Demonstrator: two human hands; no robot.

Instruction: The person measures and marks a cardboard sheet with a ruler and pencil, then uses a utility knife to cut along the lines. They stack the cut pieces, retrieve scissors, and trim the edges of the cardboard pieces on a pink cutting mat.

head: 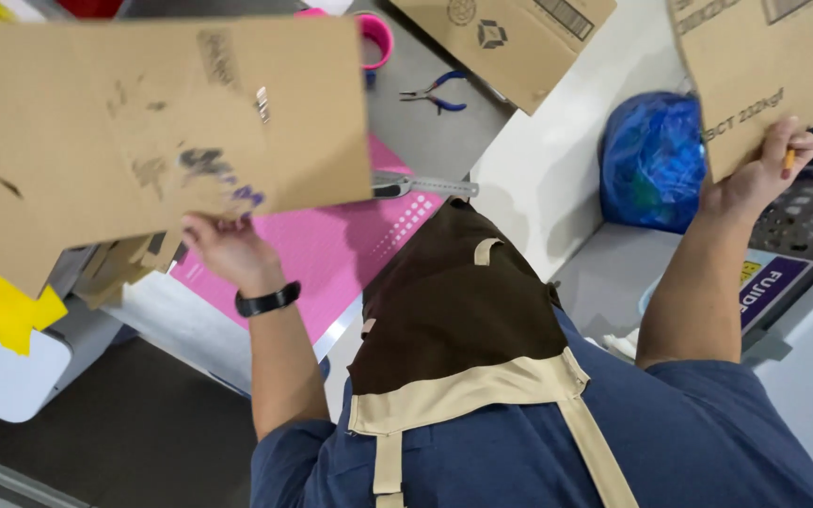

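A large, stained cardboard sheet is gripped at its lower edge by the left hand, fingers curled around it; a black wristband is worn just below that hand. A second cardboard piece is clasped at its lower corner by the right hand, with a pencil held between the fingers. Three cardboard pieces are counted, the third lying on the surface between the hands. One pair of blue-handled pliers, one metal ruler and one pink cutting mat lie right of the left hand. One blue bag sits left of the right hand.
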